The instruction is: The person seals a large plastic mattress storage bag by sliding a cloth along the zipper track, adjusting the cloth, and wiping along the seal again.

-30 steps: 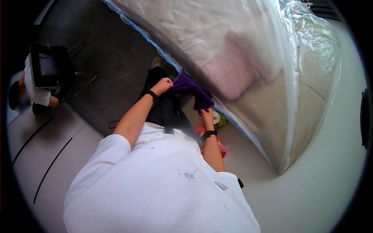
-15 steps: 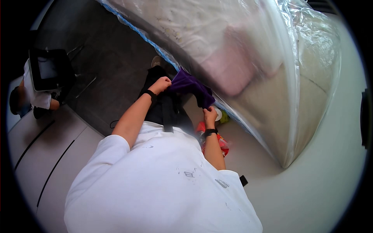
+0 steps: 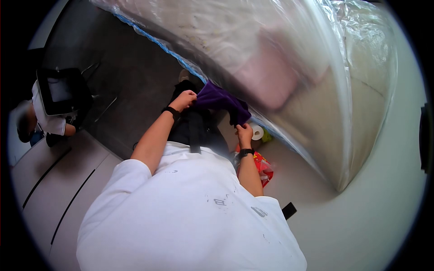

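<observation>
Purple cloth (image 3: 221, 99) has shifted slightly; spans both hands, beside plastic-covered bed (image 3: 312, 122). Left hand (image 3: 184, 100): grip closed, pinching one end. Right hand (image 3: 244, 133): fingertips pinching the other. Nearby: paper roll (image 3: 260, 130), red bag (image 3: 263, 168). Dark floor (image 3: 131, 63) beyond.

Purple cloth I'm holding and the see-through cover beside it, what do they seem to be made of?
The purple cloth looks like soft, matte fabric: it sags in loose folds, though I can't tell the fibre. The see-through cover is probably thin, glossy plastic film: its crinkles catch the light and shapes show through.
</observation>
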The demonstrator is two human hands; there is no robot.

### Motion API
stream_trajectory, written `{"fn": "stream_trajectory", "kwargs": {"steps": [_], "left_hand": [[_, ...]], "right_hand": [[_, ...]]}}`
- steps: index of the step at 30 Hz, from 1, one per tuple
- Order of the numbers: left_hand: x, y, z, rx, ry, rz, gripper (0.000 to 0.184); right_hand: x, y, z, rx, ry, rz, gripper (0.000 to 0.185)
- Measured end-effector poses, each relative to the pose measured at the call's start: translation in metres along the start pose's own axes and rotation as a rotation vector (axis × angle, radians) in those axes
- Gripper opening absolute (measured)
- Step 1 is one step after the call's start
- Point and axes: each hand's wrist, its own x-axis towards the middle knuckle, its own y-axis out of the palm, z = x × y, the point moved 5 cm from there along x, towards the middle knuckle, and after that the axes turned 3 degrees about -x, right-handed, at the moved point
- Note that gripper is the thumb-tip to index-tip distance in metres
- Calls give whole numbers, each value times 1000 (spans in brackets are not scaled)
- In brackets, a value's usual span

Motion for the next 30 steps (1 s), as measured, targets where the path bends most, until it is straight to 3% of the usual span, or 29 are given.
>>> {"fn": "stream_trajectory", "kwargs": {"steps": [11, 15, 23, 30], "left_hand": [[3, -7, 4, -67, -75, 15, 10], [12, -10, 9, -71, -84, 20, 10], [12, -11, 12, -37, -83, 61, 11], [32, -17, 21, -175, -119, 108, 12]], "right_hand": [[-6, -12, -9, -52, 38, -39, 11], [-20, -13, 11, -66, 96, 34, 19], [-28, -14, 32, -132, 84, 16, 18], [-35, -8, 26, -109, 146, 45, 24]]}}
